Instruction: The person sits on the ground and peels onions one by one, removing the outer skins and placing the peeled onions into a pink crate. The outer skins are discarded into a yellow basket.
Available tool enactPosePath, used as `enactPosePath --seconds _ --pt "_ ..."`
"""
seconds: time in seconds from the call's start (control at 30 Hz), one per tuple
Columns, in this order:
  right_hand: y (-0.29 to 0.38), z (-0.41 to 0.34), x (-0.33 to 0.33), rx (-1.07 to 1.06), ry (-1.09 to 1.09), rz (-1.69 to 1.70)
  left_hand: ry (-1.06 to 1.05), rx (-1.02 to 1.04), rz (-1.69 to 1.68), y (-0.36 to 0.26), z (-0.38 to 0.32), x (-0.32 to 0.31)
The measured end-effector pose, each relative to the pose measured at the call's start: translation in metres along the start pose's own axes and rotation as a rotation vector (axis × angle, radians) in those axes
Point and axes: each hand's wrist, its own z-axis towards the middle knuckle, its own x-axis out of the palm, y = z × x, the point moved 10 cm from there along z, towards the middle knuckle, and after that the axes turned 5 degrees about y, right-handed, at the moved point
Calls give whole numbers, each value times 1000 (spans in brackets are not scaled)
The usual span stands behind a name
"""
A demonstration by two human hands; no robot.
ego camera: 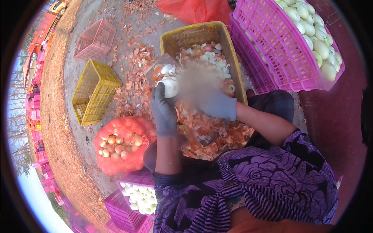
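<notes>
My left hand (pixel 165 112), in a grey glove, is closed around a peeled white onion (pixel 170 87) in the middle of the head view. Just right of it, my right hand (pixel 217 103) wears a grey-blue glove; a blurred patch hides its fingers and whatever they may hold. Beyond my hands stands a yellow plastic crate (pixel 239 67) containing onion skins, cut onion pieces and some onions. More peeled onion and orange skin lie beside a flat, partly see-through piece (pixel 153 65) behind the held onion. Loose brown onion skins (pixel 215 142) are heaped between my legs.
A red mesh sack (pixel 125 169) of unpeeled onions stands at left. Pink-purple crates (pixel 276 46) of peeled onions rise at upper right, others (pixel 125 212) at lower left. A tipped yellow crate (pixel 97 96), a pink crate (pixel 97 39) and red plastic sheeting (pixel 195 10) lie farther off.
</notes>
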Motion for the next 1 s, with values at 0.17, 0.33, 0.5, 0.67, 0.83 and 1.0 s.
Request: enactPosePath --seconds 0.17,0.33,0.5,0.67,0.83,1.0 --pt "25 -10 -3 -189 -115 -247 50 64 -30 0 -2 8" --pt "17 -12 -5 -85 -90 -319 135 197 263 -16 -10 28" --pt "18 -7 -4 -139 -117 -360 163 150 421 -7 -15 29" --pt "-11 5 -2 -76 -30 -380 26 163 546 -16 -27 27" --pt "-85 -1 -8 -108 -51 -504 71 209 392 -48 -18 17" --pt "-30 2 -18 -19 -48 -140 148 90 -104 -32 -14 8"
